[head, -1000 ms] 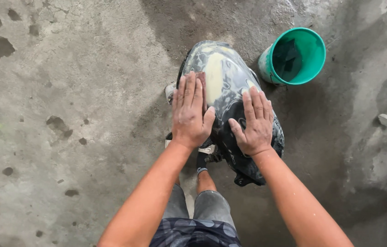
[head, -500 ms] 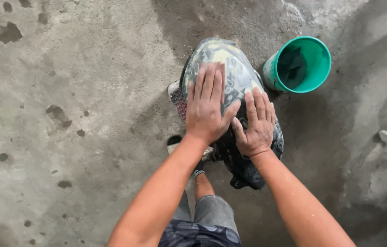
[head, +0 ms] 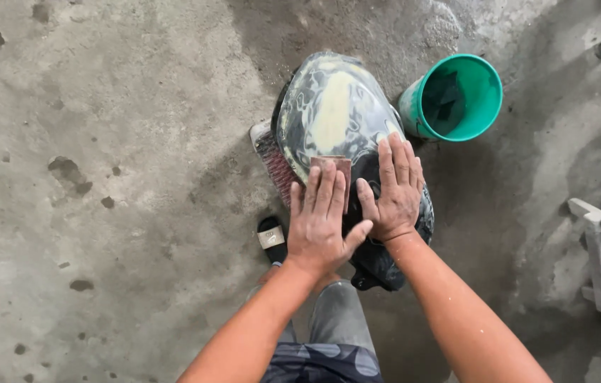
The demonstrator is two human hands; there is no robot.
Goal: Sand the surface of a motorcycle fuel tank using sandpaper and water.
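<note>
Single head-worn view, aimed steeply down from above, close over the left hand (head: 324, 221) and right hand (head: 393, 193), taking in stained grey concrete floor (head: 123, 142) all round.

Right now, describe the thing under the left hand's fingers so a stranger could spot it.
Find the rounded dark panel with pale filler patches on the concrete floor, beside the green bucket. Under the left hand lies a small sanding pad: the only flat, reddish-brown rectangle there.
</note>
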